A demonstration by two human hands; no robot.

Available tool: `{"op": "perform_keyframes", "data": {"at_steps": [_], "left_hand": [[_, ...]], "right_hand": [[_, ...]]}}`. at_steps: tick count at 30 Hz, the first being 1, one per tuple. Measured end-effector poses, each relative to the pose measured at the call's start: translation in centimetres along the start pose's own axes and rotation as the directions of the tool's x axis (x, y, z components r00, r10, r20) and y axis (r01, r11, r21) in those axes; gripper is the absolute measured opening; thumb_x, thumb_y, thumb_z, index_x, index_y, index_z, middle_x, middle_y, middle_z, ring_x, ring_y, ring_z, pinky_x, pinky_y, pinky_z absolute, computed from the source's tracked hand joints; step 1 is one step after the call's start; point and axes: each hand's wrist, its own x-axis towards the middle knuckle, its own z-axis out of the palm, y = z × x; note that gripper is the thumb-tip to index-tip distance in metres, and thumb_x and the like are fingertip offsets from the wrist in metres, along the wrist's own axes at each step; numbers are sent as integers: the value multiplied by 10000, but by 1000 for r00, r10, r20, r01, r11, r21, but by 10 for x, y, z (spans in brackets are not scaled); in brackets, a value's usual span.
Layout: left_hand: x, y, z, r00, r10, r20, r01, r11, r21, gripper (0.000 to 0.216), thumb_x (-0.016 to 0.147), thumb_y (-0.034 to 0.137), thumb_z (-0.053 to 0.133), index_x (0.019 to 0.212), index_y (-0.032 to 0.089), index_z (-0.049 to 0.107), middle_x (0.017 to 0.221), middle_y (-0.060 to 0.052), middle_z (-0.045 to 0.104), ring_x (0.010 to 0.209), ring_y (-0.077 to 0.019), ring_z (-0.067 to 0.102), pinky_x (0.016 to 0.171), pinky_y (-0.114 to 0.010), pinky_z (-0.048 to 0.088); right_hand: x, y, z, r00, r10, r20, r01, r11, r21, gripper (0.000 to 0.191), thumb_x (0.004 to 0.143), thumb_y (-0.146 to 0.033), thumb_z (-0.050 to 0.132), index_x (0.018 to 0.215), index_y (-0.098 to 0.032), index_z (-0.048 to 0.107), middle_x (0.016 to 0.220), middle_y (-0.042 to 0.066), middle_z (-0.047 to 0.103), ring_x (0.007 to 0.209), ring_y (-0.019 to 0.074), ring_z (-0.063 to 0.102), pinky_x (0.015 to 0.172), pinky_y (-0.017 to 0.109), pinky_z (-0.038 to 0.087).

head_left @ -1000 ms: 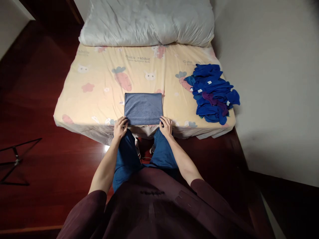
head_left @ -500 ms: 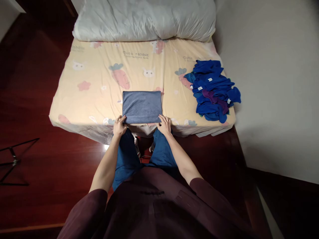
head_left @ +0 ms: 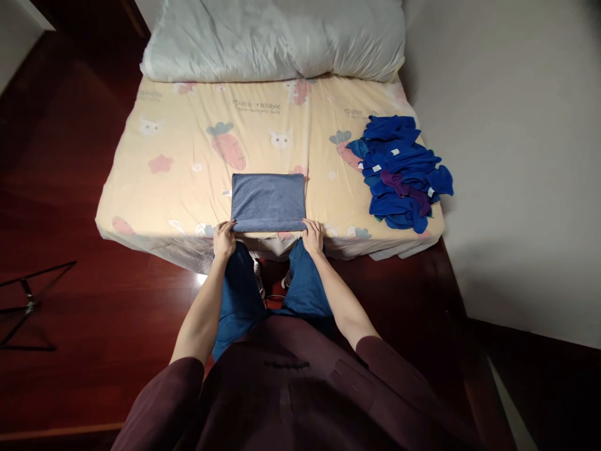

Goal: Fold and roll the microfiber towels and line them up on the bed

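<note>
A gray-blue cloth lies flat as a neat rectangle at the near edge of the bed, roughly midway along it, directly in front of the person. The left hand is at the cloth's near left corner and the right hand at its near right corner, fingertips touching the fabric; whether either thumb closes underneath to pinch it cannot be told. The two hands are apart, with the cloth's near edge stretching between them. The bed wears a pale yellow sheet printed with carrots, rabbit faces and lettering. Well to the right of the cloth, a rumpled heap of blue cloths with small white tags sits near the bed's right side, a purple piece lying among them. A bulky whitish quilt fills the far end. At left, black stand legs rest on the reddish floor.
</note>
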Motion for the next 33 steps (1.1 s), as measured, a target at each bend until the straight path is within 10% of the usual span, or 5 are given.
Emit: {"op": "perform_keyframes", "data": {"at_steps": [33], "left_hand": [[-1,4,0,972,-205,-110,209,978,20,391,1019,353,370,1346,178,494,1069,-154,663,1090,-317,607,957,-457,479]], "right_hand": [[-2,4,6,977,197,-81,-194,980,46,405,1054,-418,404,1346,-183,556,1079,111,741,951,235,724,844,319,539]]}}
